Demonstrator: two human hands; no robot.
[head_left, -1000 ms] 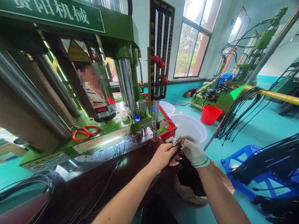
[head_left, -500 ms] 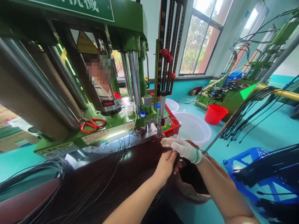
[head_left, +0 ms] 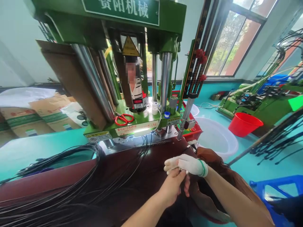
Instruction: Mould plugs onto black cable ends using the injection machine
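My bare left hand (head_left: 172,186) and my white-gloved right hand (head_left: 187,165) meet at the near right corner of the dark brown worktable (head_left: 132,164). The left fingers pinch thin black cable ends (head_left: 185,172), of which only a small metal glint shows between the hands. The gloved fingers lie pressed together over the left fingertips, closed on the same cable ends. Just under both hands gapes a brown bag (head_left: 213,157). A thick bundle of black cables (head_left: 71,176) runs across the table to the left of my hands.
A green press (head_left: 132,41) with steel columns stands behind the table, red scissors (head_left: 124,119) on its base. A person (head_left: 134,85) is behind it. A white basin (head_left: 217,135), a red bucket (head_left: 245,123) and a blue stool (head_left: 276,192) sit right; paper sacks (head_left: 35,116) left.
My view has swung left and down. Both hands dropped lower toward the table corner, and the gloved fingers now cover the cable ends that showed plainly a second ago.
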